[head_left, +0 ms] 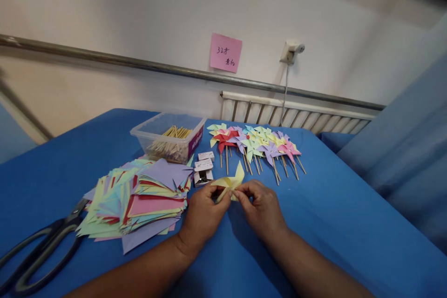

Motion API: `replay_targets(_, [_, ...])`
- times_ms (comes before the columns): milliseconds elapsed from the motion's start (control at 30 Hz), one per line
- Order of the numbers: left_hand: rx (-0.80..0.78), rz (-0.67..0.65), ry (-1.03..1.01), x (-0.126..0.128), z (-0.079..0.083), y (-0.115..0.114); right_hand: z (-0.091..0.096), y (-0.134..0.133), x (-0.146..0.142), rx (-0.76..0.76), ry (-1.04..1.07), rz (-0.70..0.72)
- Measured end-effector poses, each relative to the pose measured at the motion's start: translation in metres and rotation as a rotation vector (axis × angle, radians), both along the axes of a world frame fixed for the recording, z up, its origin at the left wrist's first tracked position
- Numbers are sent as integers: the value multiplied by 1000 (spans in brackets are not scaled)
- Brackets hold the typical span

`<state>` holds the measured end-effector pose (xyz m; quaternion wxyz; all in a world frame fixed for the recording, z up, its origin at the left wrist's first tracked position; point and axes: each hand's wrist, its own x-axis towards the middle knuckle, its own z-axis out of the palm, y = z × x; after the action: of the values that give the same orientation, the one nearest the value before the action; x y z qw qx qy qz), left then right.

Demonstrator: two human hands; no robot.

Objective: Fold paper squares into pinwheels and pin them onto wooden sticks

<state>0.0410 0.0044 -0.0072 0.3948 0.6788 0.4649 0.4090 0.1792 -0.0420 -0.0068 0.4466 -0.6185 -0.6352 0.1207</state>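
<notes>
The left hand point(206, 212) and right hand point(263, 207) both pinch one yellow paper pinwheel point(239, 174) over the blue bench point(321, 228). Past it lie many pinwheels point(268, 150), too crowded to count. On the left are one paper pile point(153, 205), one clear tub point(148, 142) of sticks point(178, 132) and one pair of scissors point(53, 233).

The paper stack point(157, 205) lies on the left of the table point(331, 223); the scissors point(50, 247) lie to its left, blade end meeting it. Behind the stack stands a tub point(143, 137) with sticks point(178, 132) inside. Small boxes point(204, 165) sit right of the stack. Right of the tub lie the grouped pinwheels point(256, 142). The held pinwheel point(239, 174) is between the left hand point(204, 209) and right hand point(262, 207), before that group.
</notes>
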Motion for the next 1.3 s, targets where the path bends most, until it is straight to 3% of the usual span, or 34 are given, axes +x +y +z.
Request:
replay_targets(233, [50, -31, -22, -1, 2, -1, -2, 1, -1, 11, 63, 12])
replay_targets(467, [-12, -30, -51, -1, 4, -1, -6, 9, -2, 41, 343, -38])
replay_targets(600, [-40, -23, -78, -1, 3, -2, -8, 13, -4, -42, 669, 137])
replay_targets(667, [-30, -23, -83, -2, 2, -3, -8, 14, -4, -103, 724, 201])
replay_targets(967, [-15, -45, -103, -4, -1, -4, -6, 8, -2, -52, 498, 93])
replay_targets(1300, [-105, 16, -132, -2, -2, -7, -5, 8, -1, -47, 452, 149])
